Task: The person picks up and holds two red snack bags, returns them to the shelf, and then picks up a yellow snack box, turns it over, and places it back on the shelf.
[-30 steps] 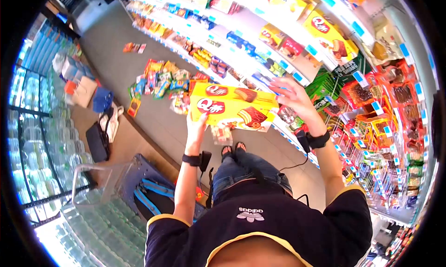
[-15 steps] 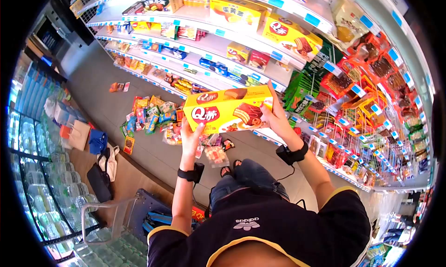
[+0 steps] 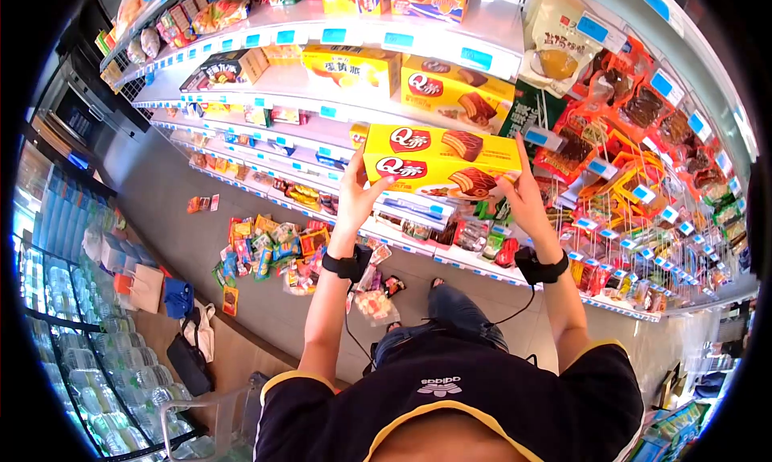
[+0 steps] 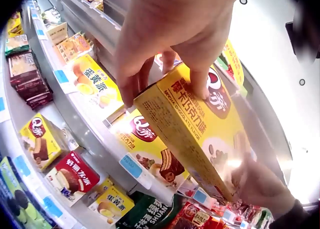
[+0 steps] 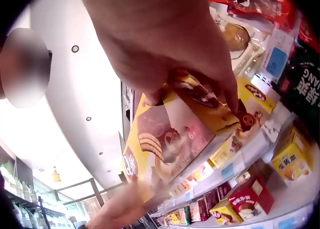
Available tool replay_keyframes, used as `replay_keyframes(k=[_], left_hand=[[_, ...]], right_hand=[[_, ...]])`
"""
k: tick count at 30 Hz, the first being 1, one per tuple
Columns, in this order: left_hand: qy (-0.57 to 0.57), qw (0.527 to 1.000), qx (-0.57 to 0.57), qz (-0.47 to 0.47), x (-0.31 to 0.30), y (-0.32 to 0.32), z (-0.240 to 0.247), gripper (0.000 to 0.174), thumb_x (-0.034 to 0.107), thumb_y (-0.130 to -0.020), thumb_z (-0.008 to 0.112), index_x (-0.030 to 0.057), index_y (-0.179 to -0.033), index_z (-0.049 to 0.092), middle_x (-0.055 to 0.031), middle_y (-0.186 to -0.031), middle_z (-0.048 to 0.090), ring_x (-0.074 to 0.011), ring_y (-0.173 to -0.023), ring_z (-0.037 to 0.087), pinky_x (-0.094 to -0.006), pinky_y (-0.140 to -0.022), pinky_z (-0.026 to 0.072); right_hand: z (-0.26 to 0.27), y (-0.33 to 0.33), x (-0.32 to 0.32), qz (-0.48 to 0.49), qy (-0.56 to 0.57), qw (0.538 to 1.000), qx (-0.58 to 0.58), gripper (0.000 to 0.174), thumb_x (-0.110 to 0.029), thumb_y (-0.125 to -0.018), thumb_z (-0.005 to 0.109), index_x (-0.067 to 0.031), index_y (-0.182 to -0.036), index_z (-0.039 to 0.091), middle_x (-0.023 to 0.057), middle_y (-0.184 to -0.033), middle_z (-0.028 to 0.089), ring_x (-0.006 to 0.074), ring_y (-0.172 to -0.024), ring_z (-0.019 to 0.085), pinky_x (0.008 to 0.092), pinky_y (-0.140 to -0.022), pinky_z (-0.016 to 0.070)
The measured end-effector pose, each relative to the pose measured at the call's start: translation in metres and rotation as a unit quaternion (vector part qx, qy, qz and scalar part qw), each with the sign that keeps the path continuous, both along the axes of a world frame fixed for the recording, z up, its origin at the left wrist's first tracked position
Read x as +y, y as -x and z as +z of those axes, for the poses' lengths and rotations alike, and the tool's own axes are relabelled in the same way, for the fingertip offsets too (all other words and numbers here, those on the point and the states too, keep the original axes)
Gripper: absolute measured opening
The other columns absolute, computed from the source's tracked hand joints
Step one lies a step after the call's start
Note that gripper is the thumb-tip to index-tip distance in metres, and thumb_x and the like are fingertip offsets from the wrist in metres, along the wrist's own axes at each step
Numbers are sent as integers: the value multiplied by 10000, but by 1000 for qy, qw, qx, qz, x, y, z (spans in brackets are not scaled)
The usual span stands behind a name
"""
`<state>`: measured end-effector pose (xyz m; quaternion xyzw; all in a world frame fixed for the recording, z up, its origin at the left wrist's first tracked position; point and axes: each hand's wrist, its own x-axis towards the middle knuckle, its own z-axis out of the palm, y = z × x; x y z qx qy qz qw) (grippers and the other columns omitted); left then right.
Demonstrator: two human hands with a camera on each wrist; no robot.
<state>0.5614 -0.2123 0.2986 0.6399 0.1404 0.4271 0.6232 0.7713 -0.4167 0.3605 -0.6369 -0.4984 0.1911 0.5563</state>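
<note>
Both hands hold a yellow snack cake box [image 3: 438,163] with a red logo and pictures of chocolate-coated cake, raised in front of the shelves. My left hand [image 3: 358,190] grips its left end, thumb on the front face. At the right end my right hand [image 3: 524,201] grips it, thumb on the front and fingers behind. In the left wrist view the box [image 4: 195,126] shows a mocha chocolate flavor label. A matching yellow box [image 3: 457,94] stands on the shelf just behind and above the held one, beside a yellow egg-yolk pie box [image 3: 351,70].
Shelves [image 3: 482,50] with blue price tags curve across the front. Hanging snack packets [image 3: 643,172] fill the rack at right. Several snack bags [image 3: 269,249] lie piled on the floor, with a clear bag [image 3: 376,305] near the feet. Bottled water [image 3: 96,365] is stacked at left.
The box has moved up and right toward the shelf, held in both hands. My right hand, with fingers spread at the box end a second ago, now grips it. The head view has shifted.
</note>
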Motion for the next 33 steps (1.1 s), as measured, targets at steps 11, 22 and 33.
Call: replay_keyframes(k=[11,22,33], left_hand=[[-91,993,56,46,72,-102,2,580,48,-721,720,23,-1250,484,-147,-1296,426,-227,-1166,442,-327,-956,382],[60,996,13,-64,108,-125,3,456,-17,-816,592,-28,-1253,464,-112,-1337,416,-166,-1134,467,-285,-960,380],[28,998,-41,-50,89,-142,-4,617,133,-860,603,1,-1358,262,-95,-1225,497,-167,-1125,463,-274,-949,387]], right_hand=[[14,-95,48,-31,2,996,-78,686,-71,-890,488,-45,-1434,70,208,-1364,361,241,-1219,394,292,-1020,271],[-5,-101,81,-38,-50,998,1,613,-99,-939,429,-45,-1434,72,144,-1307,414,177,-1111,462,272,-943,360],[-21,-110,99,-54,-50,996,59,760,-127,-888,563,-25,-1427,37,163,-1271,431,184,-1072,489,266,-913,387]])
